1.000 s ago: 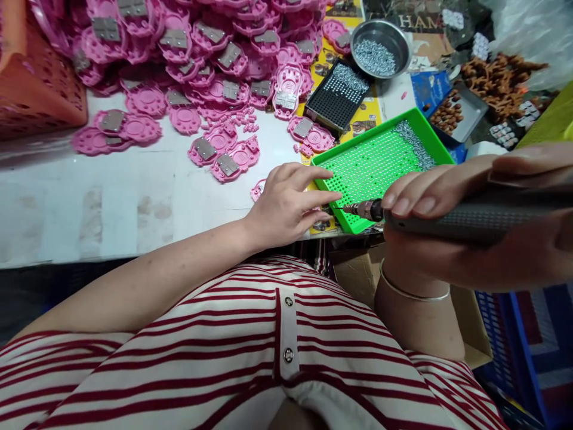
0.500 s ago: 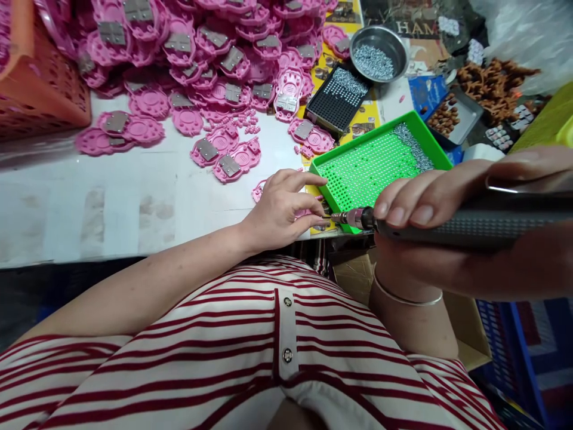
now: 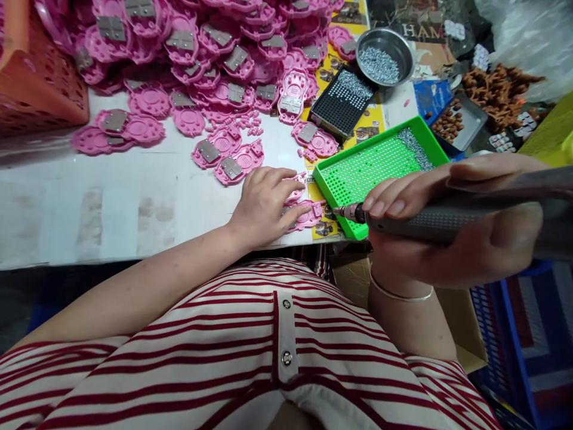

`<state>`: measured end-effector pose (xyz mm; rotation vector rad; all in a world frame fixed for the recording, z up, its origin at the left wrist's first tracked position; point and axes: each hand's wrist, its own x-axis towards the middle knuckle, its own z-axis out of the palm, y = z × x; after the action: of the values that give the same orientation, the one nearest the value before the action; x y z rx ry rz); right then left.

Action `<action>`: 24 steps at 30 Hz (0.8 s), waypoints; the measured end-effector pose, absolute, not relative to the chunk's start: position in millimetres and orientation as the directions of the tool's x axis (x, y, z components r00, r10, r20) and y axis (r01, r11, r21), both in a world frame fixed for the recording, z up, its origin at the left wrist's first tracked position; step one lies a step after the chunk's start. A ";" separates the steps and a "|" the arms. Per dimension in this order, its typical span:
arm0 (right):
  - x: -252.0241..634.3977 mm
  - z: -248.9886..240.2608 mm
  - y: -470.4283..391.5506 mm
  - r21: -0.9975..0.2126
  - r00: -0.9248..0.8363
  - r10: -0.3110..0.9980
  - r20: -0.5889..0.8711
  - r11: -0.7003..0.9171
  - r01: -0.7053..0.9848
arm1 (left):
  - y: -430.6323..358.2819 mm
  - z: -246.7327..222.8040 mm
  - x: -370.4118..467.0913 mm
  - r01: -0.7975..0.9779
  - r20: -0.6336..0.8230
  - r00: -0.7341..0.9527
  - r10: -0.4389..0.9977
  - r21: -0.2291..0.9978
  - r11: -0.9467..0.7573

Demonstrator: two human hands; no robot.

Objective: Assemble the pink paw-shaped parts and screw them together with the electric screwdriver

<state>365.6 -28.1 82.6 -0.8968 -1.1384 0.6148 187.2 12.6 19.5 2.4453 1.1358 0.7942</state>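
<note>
My right hand [image 3: 416, 233] is wrapped round a dark grey electric screwdriver [image 3: 430, 221]. Its metal tip points left, over the near left corner of a green perforated tray [image 3: 358, 173] with small screws along its far right end. My left hand [image 3: 264, 206] lies with fingers apart over pink plastic housings [image 3: 308, 218] at the table's front edge. Thumb and fingertips touch the pink plastic, and the palm hides part of it. A gap separates the screwdriver tip from the left thumb.
Pink housings with metal plates [image 3: 233, 89] pile up at the back. An orange basket [image 3: 45, 77] stands left. Beyond the green tray are a black perforated tray [image 3: 331, 110] and a metal bowl [image 3: 405, 51] of screws. Brown plastic pieces [image 3: 496, 92] lie at the right.
My left hand has moved left, away from the screwdriver tip, and its fingers have spread over the pink housings. The screwdriver has shifted slightly left and up in my right hand.
</note>
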 end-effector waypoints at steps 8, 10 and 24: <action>335.2 75.1 1.9 -0.737 0.350 0.667 0.657 0.666 0.116 | 27.5 5.3 183.9 0.566 0.336 0.501 0.798 0.571 -0.595; 332.6 70.9 7.3 -0.741 0.342 0.677 0.651 0.665 0.094 | 30.9 5.4 185.1 0.548 0.310 0.512 0.801 0.600 -0.582; 337.3 81.8 -10.0 -0.815 0.422 0.712 0.562 0.564 0.134 | 14.5 15.9 181.1 0.511 0.335 0.635 0.697 0.495 -0.703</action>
<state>337.3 -10.0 81.8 -0.9310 -1.1010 0.4360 181.1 14.5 15.9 2.5037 0.9628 0.7292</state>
